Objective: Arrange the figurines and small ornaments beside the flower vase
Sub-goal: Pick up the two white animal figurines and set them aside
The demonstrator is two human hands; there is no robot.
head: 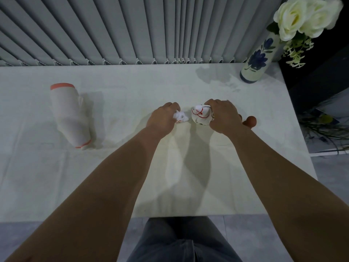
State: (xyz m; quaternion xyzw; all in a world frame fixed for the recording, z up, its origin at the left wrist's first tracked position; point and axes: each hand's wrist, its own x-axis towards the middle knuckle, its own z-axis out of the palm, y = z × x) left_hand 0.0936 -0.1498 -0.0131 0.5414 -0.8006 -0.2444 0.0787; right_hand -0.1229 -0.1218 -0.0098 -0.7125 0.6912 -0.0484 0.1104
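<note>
A: What's on the tabletop (pixel 132 86), left to right?

B: Far left, a white cylinder with orange rims (pixel 70 115) lying on its side, well apart from everything else. Bare cloth between it and the hands.

A: Hands?

B: Left hand (pixel 163 118) at centre, fingers curled down and pinching a small white figurine (pixel 181 116) with red marks, which sits on the tabletop. Just right of it, the right hand (pixel 223 116) grips a larger white figurine with red lines (pixel 201 114) from its right side, fingers wrapped over the top. The two figurines are near each other, with a narrow gap between.

A: Anything behind the right hand?

B: A reddish-brown rounded piece (pixel 250 121), mostly hidden by the wrist; can't tell what it is.

A: Vase?

B: Blue-flowered vase (pixel 257 59) with white roses (pixel 306 16), far right corner, upright. Open tabletop between it and the figurines.

A: Edges?

B: Vertical blinds (pixel 113 29) along the far edge. The right edge runs close past the vase, dark clutter beyond. Near edge bare.
</note>
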